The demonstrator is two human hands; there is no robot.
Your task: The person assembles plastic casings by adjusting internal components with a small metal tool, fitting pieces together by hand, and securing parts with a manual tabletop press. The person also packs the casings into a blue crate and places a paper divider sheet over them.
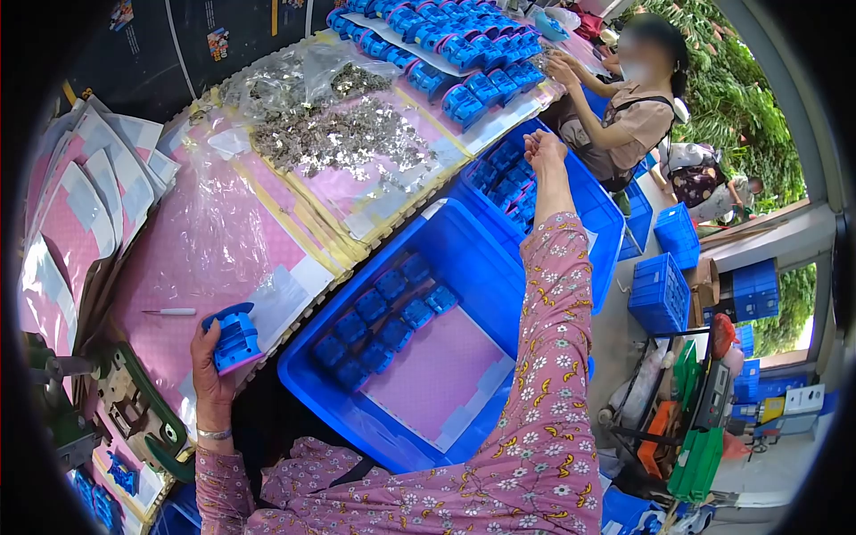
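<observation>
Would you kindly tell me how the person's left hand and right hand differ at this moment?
The left hand holds a blue part; the right hand shows nothing held, though something small could be hidden. The left hand is closer to the body, while the right hand is stretched out by the far blue bin. Both hands are ungloved, with matching floral sleeves.
</observation>
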